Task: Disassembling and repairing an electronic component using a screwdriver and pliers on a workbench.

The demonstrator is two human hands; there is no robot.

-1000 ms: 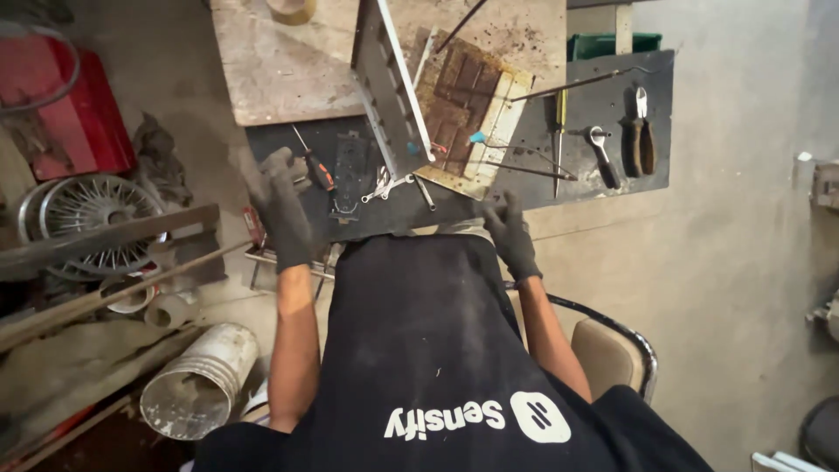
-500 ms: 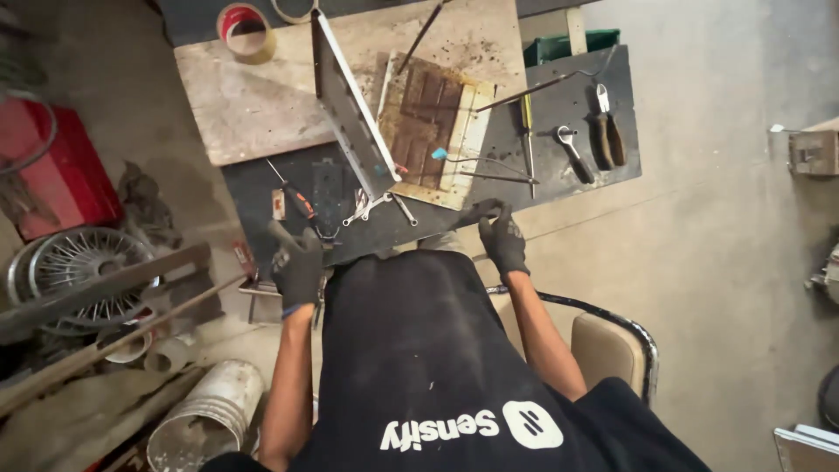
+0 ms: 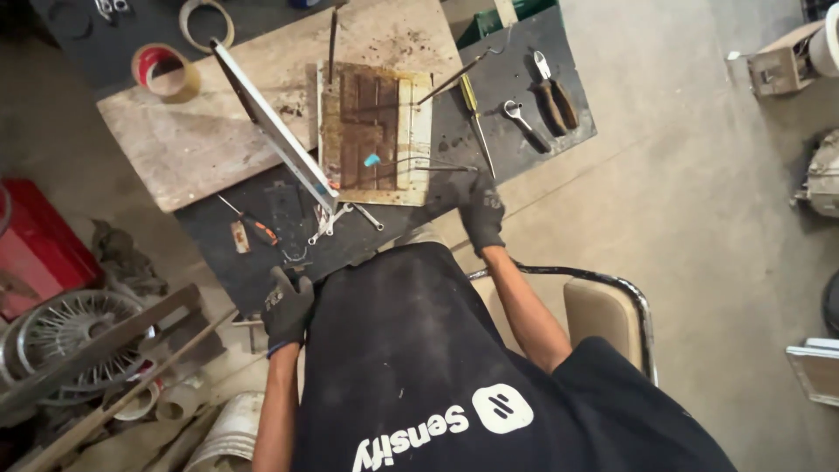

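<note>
Head view shows our left hand (image 3: 287, 306) in a dark work glove at the near left edge of the dark counter (image 3: 524, 65), fingers curled over that edge. Our right hand (image 3: 482, 211), also gloved, rests at the near edge further right, fingers closed loosely on the counter's rim, just beside thin grey metal rods (image 3: 437, 164). Those rods lie partly on a rusty brown ribbed metal plate (image 3: 374, 131) at the counter's middle. A long grey metal bar (image 3: 275, 131) leans diagonally left of the plate. An orange-handled screwdriver (image 3: 249, 223) lies near the left edge.
</note>
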